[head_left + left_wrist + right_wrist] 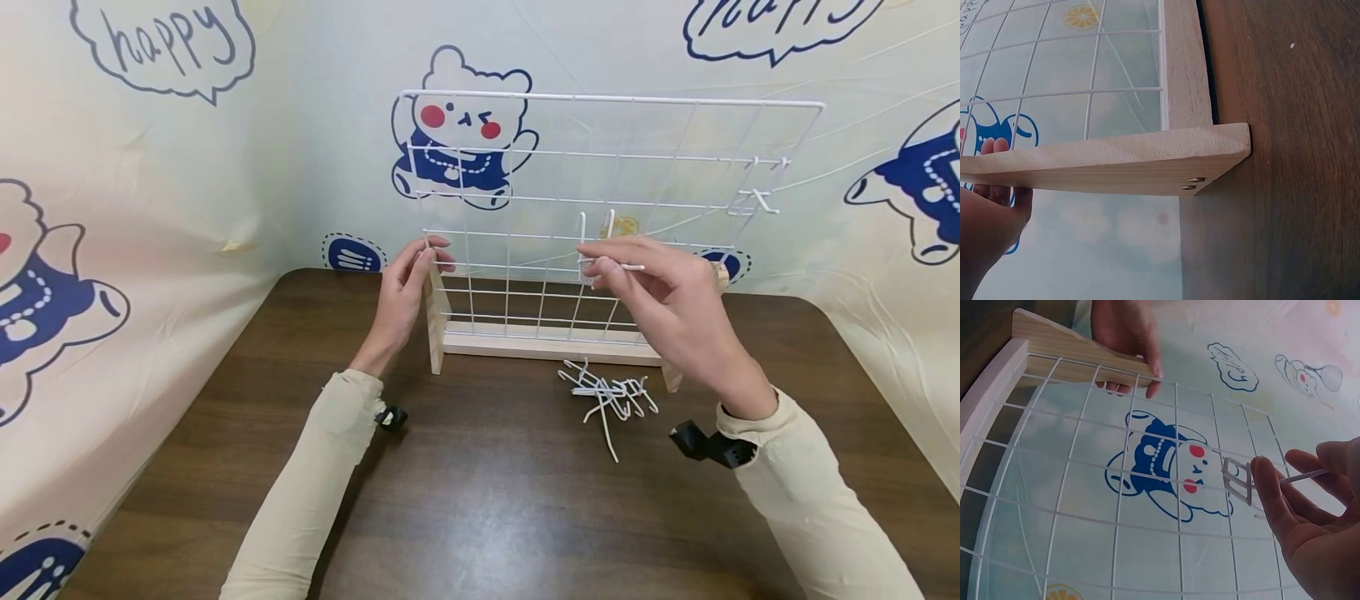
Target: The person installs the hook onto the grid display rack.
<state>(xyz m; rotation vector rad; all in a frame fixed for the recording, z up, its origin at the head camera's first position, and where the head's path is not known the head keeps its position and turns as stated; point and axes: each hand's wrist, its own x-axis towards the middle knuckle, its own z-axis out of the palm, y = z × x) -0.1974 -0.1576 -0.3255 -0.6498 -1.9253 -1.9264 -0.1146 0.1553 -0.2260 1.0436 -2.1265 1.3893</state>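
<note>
A white wire grid rack [615,100] stands upright on a pale wooden base [525,343]. My left hand [405,283] grips the left wooden side post [1110,165] near its upper end, thumb on one side and fingers on the other. In front of the grid, my right hand [667,300] pinches a white wire hook [1304,477] between thumb and fingers. The hook's two-pronged end points toward the wires in the right wrist view; whether it touches them, I cannot tell. Another white hook [761,200] hangs at the grid's upper right.
A tangled pile of white hooks [611,396] lies on the dark wooden table [480,508], in front of the base and below my right hand. Behind the rack hangs a patterned cloth [322,158] with cartoon bears. Each wrist carries a small black device.
</note>
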